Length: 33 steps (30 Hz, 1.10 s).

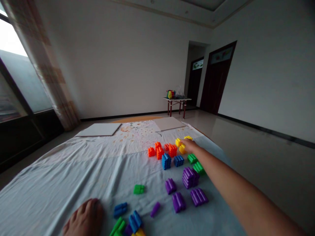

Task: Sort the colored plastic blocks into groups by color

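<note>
My right hand (188, 145) reaches out at the far right of the cloth, its fingers among yellow blocks (182, 149); whether it grips one is hidden. Orange blocks (172, 150) lie left of it, with blue blocks (166, 161) just nearer. Green blocks (199, 168) sit beside my forearm. Purple blocks (190, 177) are grouped closer to me, and a thin purple piece (155, 209) lies apart. One green block (139, 189) rests alone near the middle. Mixed blue, green and yellow blocks (135, 221) lie at the bottom edge. My left hand is out of view.
A bare foot (85, 219) rests on the wrinkled pale cloth (81, 177) at lower left. Two flat boards (99, 129) lie at the cloth's far end. Beyond, a small table (177, 99) holds a colourful bag (170, 94). A curtained window is at left.
</note>
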Tool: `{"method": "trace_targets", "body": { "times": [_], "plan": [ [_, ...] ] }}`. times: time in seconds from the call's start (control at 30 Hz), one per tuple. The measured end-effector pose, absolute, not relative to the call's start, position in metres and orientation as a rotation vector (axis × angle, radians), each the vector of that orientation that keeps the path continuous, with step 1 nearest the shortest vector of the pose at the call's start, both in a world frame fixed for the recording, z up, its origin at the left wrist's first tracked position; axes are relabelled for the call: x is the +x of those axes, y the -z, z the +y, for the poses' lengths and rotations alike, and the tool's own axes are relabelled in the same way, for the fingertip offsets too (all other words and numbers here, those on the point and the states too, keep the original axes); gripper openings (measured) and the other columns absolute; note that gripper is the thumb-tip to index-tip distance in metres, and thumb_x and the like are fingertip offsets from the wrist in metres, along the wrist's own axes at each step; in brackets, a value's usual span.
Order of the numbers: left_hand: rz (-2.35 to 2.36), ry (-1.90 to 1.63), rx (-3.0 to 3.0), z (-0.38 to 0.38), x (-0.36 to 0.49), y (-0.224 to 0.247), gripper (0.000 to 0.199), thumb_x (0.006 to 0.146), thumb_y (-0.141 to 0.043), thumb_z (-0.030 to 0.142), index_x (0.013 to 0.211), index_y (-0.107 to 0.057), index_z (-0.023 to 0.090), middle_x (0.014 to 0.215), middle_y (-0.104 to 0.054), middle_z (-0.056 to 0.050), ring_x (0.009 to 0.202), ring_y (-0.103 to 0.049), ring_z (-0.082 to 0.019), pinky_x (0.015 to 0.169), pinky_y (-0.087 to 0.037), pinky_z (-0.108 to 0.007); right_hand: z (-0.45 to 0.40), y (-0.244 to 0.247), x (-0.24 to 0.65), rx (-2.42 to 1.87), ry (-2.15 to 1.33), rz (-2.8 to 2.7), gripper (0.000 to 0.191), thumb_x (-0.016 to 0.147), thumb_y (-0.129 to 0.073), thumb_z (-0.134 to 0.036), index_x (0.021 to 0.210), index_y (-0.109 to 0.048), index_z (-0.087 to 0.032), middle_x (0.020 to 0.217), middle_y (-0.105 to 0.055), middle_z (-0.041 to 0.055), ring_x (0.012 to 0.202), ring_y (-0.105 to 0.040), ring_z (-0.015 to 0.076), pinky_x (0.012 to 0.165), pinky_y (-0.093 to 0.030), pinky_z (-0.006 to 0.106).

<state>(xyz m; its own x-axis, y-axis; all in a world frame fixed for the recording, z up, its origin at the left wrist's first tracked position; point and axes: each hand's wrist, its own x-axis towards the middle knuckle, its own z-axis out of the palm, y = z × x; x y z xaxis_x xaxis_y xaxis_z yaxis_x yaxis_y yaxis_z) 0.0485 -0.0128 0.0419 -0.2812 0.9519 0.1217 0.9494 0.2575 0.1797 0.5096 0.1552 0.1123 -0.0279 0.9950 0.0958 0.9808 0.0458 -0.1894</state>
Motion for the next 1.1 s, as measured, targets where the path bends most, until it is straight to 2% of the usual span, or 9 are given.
{"method": "trace_targets", "body": {
  "times": [0.17, 0.27, 0.4, 0.67, 0.83, 1.0, 1.1],
  "plan": [
    [2.494, -0.408, 1.944, -0.023, 0.066, -0.057, 0.045, 0.086, -0.025, 0.039, 0.112, -0.054, 0.018, 0.122, -0.056, -0.01, 0.112, -0.047, -0.028, 0.095, -0.031, -0.042, 0.124, -0.142, 0.465, -1.688, -0.04, -2.167, 0.044, 0.079, -0.045, -0.007, 0.121, -0.055, -0.018, 0.124, -0.054, 0.0101, 0.117, -0.047, 0.0184, 0.099, -0.034, 0.03],
    [2.501, -0.442, 1.942, -0.026, 0.07, -0.059, 0.043, 0.087, -0.025, 0.037, 0.109, -0.056, 0.018, 0.12, -0.056, -0.01, 0.11, -0.048, -0.027, 0.094, -0.031, -0.041, 0.091, -0.15, 0.417, -1.278, -0.159, -2.284, 0.038, 0.079, -0.048, -0.01, 0.114, -0.059, -0.017, 0.115, -0.06, 0.0096, 0.108, -0.053, 0.0181, 0.096, -0.038, 0.031],
    [2.502, -0.488, 1.95, -0.028, 0.072, -0.059, 0.041, 0.087, -0.026, 0.036, 0.107, -0.056, 0.018, 0.117, -0.057, -0.01, 0.108, -0.049, -0.027, 0.094, -0.031, -0.041, 0.05, -0.137, 0.347, -1.092, -0.354, -2.518, 0.037, 0.077, -0.056, -0.015, 0.113, -0.06, -0.015, 0.109, -0.063, 0.01, 0.099, -0.058, 0.0186, 0.088, -0.043, 0.029],
    [2.484, -0.52, 1.986, -0.029, 0.072, -0.058, 0.041, 0.087, -0.025, 0.037, 0.106, -0.056, 0.018, 0.116, -0.057, -0.01, 0.108, -0.049, -0.026, 0.093, -0.032, -0.04, 0.032, -0.092, 0.283, -1.263, -0.247, -2.658, 0.035, 0.075, -0.057, -0.017, 0.11, -0.062, -0.015, 0.104, -0.063, 0.0137, 0.103, -0.055, 0.0258, 0.09, -0.041, 0.038],
    [2.462, -0.491, 1.979, -0.028, 0.072, -0.062, 0.044, 0.087, -0.022, 0.038, 0.107, -0.056, 0.018, 0.117, -0.057, -0.011, 0.11, -0.048, -0.028, 0.094, -0.031, -0.042, 0.027, -0.088, 0.287, -1.254, -0.361, -2.446, 0.045, 0.07, -0.059, -0.015, 0.115, -0.057, -0.016, 0.106, -0.057, 0.0108, 0.104, -0.052, 0.0209, 0.093, -0.039, 0.032],
    [2.442, -0.434, 1.976, -0.026, 0.069, -0.064, 0.049, 0.087, -0.019, 0.039, 0.112, -0.054, 0.017, 0.121, -0.056, -0.011, 0.113, -0.047, -0.028, 0.095, -0.03, -0.042, 0.014, -0.086, 0.293, -1.318, -0.458, -2.263, 0.031, 0.067, -0.058, -0.007, 0.097, -0.059, -0.016, 0.102, -0.053, 0.0078, 0.098, -0.052, 0.0171, 0.09, -0.041, 0.027],
    [2.433, -0.41, 1.964, -0.025, 0.066, -0.062, 0.051, 0.086, -0.019, 0.042, 0.113, -0.054, 0.017, 0.122, -0.055, -0.011, 0.114, -0.046, -0.029, 0.095, -0.031, -0.043, 0.008, -0.089, 0.3, -1.371, -0.491, -2.382, 0.023, 0.065, -0.066, -0.014, 0.087, -0.06, -0.018, 0.097, -0.056, 0.0058, 0.099, -0.053, 0.0202, 0.09, -0.041, 0.03]
  ]
}}
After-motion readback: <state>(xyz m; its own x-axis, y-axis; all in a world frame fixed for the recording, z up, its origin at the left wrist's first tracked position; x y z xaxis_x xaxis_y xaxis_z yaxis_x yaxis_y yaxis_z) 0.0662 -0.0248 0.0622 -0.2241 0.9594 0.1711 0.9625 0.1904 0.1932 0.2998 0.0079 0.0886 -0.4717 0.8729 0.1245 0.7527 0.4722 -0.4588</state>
